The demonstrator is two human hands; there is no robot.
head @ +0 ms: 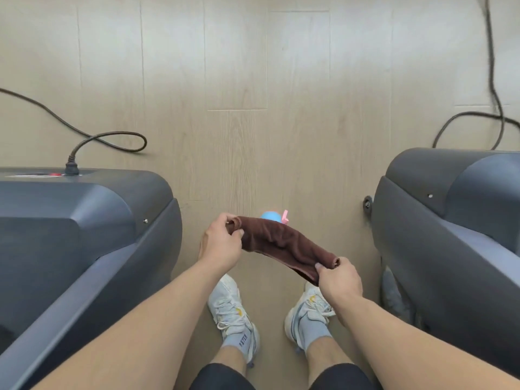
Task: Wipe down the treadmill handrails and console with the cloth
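A brown cloth [284, 246] hangs stretched between both hands above the floor, sagging a little along its lower edge. The left hand [222, 243] pinches its upper left end, thumb and curled fingers closed on the bunched corner. The right hand [339, 278] grips the lower right end, thumb on top and fingers curled under the fabric. The cloth runs on a slant, higher on the left side and lower on the right.

Just behind the cloth's top edge, a small blue rounded object with a pink part [274, 216] peeks out; what it is cannot be told. Below the cloth, two white sneakers [233, 313] with grey socks stand on the pale wood-plank floor [239, 80].

A dark grey treadmill base [84, 220] sits to the left, with a black power cord [92, 140] plugged into its top and looping across the floor. Another dark grey treadmill base [450, 220] sits to the right, with a second black cord [495, 94] trailing behind it.
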